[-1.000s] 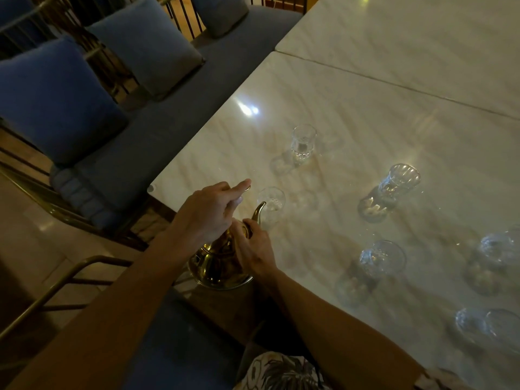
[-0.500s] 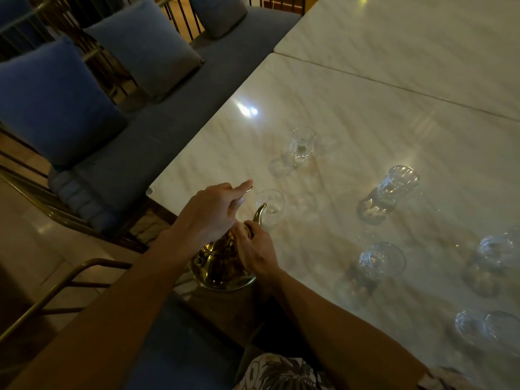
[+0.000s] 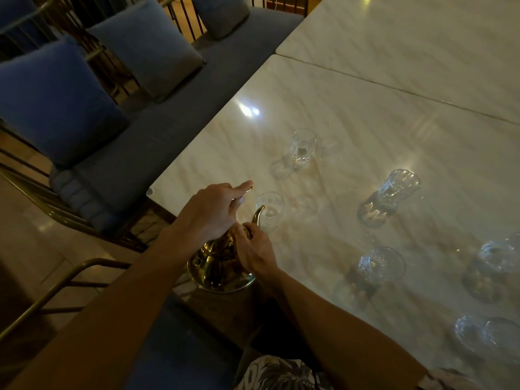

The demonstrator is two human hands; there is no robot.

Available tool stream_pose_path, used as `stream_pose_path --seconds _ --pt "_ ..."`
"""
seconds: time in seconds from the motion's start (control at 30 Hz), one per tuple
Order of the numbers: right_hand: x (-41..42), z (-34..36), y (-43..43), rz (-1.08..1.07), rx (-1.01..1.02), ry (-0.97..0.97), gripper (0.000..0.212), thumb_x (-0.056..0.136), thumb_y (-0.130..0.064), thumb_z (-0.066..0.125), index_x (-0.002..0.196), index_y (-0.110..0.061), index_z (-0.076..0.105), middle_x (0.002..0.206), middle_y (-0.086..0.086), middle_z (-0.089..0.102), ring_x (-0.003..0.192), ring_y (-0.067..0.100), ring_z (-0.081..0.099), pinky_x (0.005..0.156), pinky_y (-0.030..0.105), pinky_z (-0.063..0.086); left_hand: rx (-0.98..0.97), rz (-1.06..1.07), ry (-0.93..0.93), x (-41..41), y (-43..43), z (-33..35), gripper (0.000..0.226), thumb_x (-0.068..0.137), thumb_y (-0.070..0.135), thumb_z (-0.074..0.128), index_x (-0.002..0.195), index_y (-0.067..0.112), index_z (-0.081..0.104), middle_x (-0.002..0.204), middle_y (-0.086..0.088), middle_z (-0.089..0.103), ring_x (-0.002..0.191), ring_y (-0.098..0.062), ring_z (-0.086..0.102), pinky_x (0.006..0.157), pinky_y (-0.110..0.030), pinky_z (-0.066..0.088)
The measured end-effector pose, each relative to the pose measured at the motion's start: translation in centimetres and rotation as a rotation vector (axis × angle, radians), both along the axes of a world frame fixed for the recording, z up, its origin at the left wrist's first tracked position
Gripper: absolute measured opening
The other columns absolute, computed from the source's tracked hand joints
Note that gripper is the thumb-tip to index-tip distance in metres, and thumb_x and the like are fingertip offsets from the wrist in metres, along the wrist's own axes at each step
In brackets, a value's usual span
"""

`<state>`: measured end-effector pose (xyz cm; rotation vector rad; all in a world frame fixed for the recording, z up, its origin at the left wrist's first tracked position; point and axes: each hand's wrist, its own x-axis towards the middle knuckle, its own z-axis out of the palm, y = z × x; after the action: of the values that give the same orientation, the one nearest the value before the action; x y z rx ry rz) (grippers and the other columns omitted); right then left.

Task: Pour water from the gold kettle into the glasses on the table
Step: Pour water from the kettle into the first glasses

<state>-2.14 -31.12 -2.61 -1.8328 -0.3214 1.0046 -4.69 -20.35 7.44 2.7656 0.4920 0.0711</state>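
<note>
The gold kettle (image 3: 216, 267) is tipped forward over the marble table's (image 3: 365, 122) near left corner. Its curved spout (image 3: 259, 213) reaches the rim of a clear glass (image 3: 270, 209). My left hand (image 3: 213, 212) is closed around the kettle's handle from above. My right hand (image 3: 254, 251) presses its fingers on the lid and upper body. I cannot make out any water stream in the dim light. Other glasses stand at the back (image 3: 302, 146), in the middle (image 3: 399, 187), nearer to me (image 3: 381, 264) and along the right edge (image 3: 498, 251).
A second marble table (image 3: 422, 38) joins the far side. A grey bench with blue cushions (image 3: 53, 99) runs along the left. A metal chair arm (image 3: 70, 280) juts out at the lower left. Two more glasses (image 3: 486, 333) stand close together at the lower right.
Almost nothing: both hands and the kettle stay in the same pose with the spout at the nearest glass. Only the view has shifted slightly.
</note>
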Motion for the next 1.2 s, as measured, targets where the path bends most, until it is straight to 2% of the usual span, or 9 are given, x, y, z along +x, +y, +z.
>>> stream_pose_path --seconds 0.07,0.13,0.23,0.37,0.6,0.77,0.93,1.2 --pt "0.0 0.1 0.0 -0.001 0.003 0.004 0.052 0.102 -0.051 0.043 0.133 -0.013 0.060 0.106 -0.001 0.064 0.077 0.000 0.054 0.065 0.019 0.042 -0.005 0.000 -0.002 0.0 0.0 0.1 0.044 0.096 0.022 0.047 0.140 0.026 0.040 0.082 0.006 0.050 0.069 -0.007 0.043 0.056 -0.013 0.029" --pt "0.0 0.2 0.1 -0.005 0.003 0.004 0.053 0.102 -0.052 0.043 0.133 -0.013 0.059 0.103 -0.003 0.062 0.077 0.000 0.054 0.066 0.020 0.042 -0.010 0.001 -0.006 0.1 0.1 0.1 0.044 0.096 0.022 0.047 0.139 0.025 0.040 0.083 0.004 0.053 0.069 -0.007 0.044 0.056 -0.014 0.030" --pt "0.2 0.2 0.1 -0.007 0.003 0.001 0.054 0.101 -0.054 0.043 0.134 -0.013 0.059 0.113 0.004 0.067 0.085 0.006 0.058 0.077 0.026 0.047 -0.017 0.009 -0.014 0.2 0.2 0.2 0.045 0.096 0.021 0.049 0.139 0.026 0.041 0.091 -0.001 0.061 0.071 -0.008 0.045 0.060 -0.015 0.032" --pt "0.1 0.2 0.3 -0.019 -0.004 -0.001 0.061 0.098 -0.061 0.043 0.135 -0.015 0.059 0.122 0.004 0.068 0.102 0.017 0.063 0.091 0.037 0.054 -0.033 0.013 -0.010 0.4 0.3 0.0 0.044 0.096 0.022 0.048 0.139 0.027 0.040 0.088 0.002 0.058 0.076 -0.012 0.054 0.064 -0.019 0.037" --pt "0.4 0.3 0.2 -0.025 -0.013 -0.006 0.064 0.097 -0.063 0.042 0.138 -0.015 0.056 0.127 0.007 0.066 0.110 0.020 0.063 0.096 0.043 0.054 -0.029 0.008 -0.017 0.7 0.5 -0.3 0.044 0.096 0.023 0.048 0.139 0.027 0.041 0.097 -0.002 0.065 0.079 -0.011 0.054 0.068 -0.022 0.045" --pt "0.6 0.4 0.1 -0.026 -0.021 0.002 0.062 0.098 -0.061 0.042 0.138 -0.015 0.056 0.125 0.007 0.067 0.108 0.020 0.063 0.094 0.041 0.054 -0.032 0.008 -0.017 0.9 0.3 -0.2 0.045 0.096 0.023 0.048 0.139 0.027 0.040 0.100 -0.002 0.065 0.086 -0.015 0.059 0.071 -0.022 0.047" --pt "0.8 0.5 0.0 -0.028 -0.011 0.013 0.058 0.100 -0.058 0.043 0.134 -0.014 0.059 0.121 0.006 0.067 0.102 0.018 0.062 0.088 0.036 0.053 -0.033 0.004 -0.021 1.1 0.3 -0.1 0.044 0.096 0.023 0.048 0.139 0.027 0.040 0.100 -0.003 0.065 0.084 -0.013 0.057 0.069 -0.021 0.043" --pt "1.1 0.9 -0.2 -0.022 0.000 0.024 0.053 0.102 -0.054 0.043 0.132 -0.014 0.059 0.106 -0.001 0.061 0.091 0.012 0.059 0.079 0.028 0.047 -0.015 -0.005 -0.025 1.4 0.1 0.2 0.044 0.096 0.023 0.048 0.139 0.026 0.040 0.102 -0.004 0.066 0.086 -0.015 0.059 0.069 -0.019 0.040"
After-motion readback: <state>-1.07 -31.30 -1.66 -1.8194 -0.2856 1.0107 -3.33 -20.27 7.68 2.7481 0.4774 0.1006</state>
